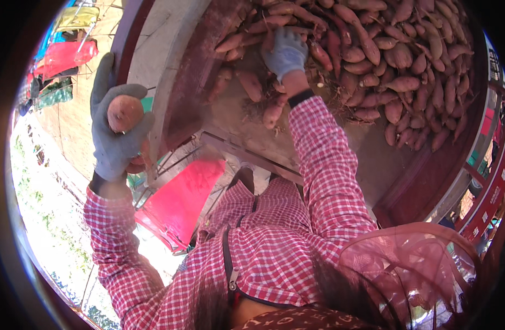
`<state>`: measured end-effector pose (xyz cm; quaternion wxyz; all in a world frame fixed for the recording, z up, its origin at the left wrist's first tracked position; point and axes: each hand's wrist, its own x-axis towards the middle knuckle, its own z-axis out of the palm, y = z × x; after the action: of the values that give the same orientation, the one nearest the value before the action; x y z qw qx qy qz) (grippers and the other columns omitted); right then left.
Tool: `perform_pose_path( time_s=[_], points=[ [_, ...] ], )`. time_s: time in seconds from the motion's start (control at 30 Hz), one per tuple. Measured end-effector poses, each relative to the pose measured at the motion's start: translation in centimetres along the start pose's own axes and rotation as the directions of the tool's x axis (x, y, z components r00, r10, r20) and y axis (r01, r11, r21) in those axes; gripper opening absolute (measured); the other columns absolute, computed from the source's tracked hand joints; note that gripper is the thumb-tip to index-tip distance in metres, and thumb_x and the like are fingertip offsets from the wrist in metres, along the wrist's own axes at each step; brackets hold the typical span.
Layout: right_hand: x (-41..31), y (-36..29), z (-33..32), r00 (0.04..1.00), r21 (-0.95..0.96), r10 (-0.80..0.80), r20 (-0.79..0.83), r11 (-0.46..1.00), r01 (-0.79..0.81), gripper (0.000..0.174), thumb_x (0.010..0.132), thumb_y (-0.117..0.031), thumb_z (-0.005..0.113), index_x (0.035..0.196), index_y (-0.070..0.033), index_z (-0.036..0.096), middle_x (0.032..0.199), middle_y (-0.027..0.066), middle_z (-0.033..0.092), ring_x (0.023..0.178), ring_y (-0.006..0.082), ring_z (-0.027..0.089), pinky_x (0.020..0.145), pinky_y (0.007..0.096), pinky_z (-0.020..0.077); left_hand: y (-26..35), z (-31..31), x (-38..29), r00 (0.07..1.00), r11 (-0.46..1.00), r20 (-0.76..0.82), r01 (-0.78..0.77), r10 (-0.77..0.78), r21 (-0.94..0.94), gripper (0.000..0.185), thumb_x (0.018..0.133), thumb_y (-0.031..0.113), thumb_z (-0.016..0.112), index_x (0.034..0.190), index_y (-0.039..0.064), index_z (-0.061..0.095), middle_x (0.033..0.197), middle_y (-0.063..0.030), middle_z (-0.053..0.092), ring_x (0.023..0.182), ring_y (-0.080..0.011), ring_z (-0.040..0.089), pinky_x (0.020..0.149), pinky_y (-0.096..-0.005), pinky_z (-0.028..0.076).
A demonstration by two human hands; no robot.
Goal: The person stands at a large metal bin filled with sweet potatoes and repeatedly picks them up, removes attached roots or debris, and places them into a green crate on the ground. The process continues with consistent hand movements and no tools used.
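My left hand (118, 128), in a grey-blue work glove, holds a round-ended sweet potato (125, 113) beyond the left side of the truck bed. Another reddish root shows below its palm, partly hidden. In the truck bed, my right hand (286, 51), gloved too, reaches palm down onto the near edge of a large heap of sweet potatoes (362, 68). Its fingers touch the roots, but whether they grip one cannot be told. Several loose sweet potatoes (249, 85) lie on the bed floor beside and below that hand.
The dark red side wall (186, 86) of the truck bed rises at the left, another (434, 185) at the right. A metal edge bar (252, 156) crosses before my legs. Red bags (182, 202) on a wire frame stand below left. More bags (67, 57) lie at upper left.
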<state>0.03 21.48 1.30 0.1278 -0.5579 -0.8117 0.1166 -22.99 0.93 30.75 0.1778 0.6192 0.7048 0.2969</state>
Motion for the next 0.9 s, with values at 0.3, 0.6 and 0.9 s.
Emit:
perform_pose_path(
  time_s=[0.3, 0.6, 0.9],
  points=[
    [8.3, -7.9, 10.3, 0.829, -0.297, -0.318, 0.459, 0.825, 0.481, 0.049, 0.101, -0.03, 0.055, 0.144, -0.007, 0.059, 0.147, 0.0112, 0.06, 0.134, 0.036, 0.056, 0.115, 0.0635, 0.0263, 0.8, -0.4, 0.1, 0.999, 0.989, 0.047, 0.005, -0.012, 0.148, 0.045, 0.063, -0.005, 0.07, 0.105, 0.01, 0.07, 0.166, -0.0251, 0.029, 0.156, -0.0384, 0.028, 0.124, -0.0463, 0.027],
    [2.3, -2.1, -0.5, 0.819, -0.176, -0.475, 0.322, 0.82, 0.544, 0.029, 0.091, -0.02, 0.063, 0.118, -0.026, 0.073, 0.123, 0.0062, 0.066, 0.116, 0.0318, 0.063, 0.101, 0.0453, 0.0472, 0.4, -0.1, 0.1, 0.996, 0.979, 0.002, -0.083, 0.084, 0.187, 0.042, 0.062, -0.006, 0.073, 0.101, 0.01, 0.069, 0.165, -0.0266, 0.031, 0.154, -0.0409, 0.032, 0.123, -0.0459, 0.03],
    [-6.2, 11.2, -10.6, 0.929, 0.226, -0.21, -0.304, 0.932, 0.284, 0.045, 0.075, -0.018, 0.076, 0.119, -0.015, 0.071, 0.115, 0.0102, 0.068, 0.106, 0.0382, 0.062, 0.096, 0.0459, 0.049, 0.2, 0.0, 0.2, 0.99, 0.973, -0.06, -0.116, 0.131, 0.201, 0.039, 0.056, 0.004, 0.079, 0.093, 0.011, 0.07, 0.156, -0.0293, 0.043, 0.138, -0.0448, 0.047, 0.112, -0.0511, 0.039]
  ],
)
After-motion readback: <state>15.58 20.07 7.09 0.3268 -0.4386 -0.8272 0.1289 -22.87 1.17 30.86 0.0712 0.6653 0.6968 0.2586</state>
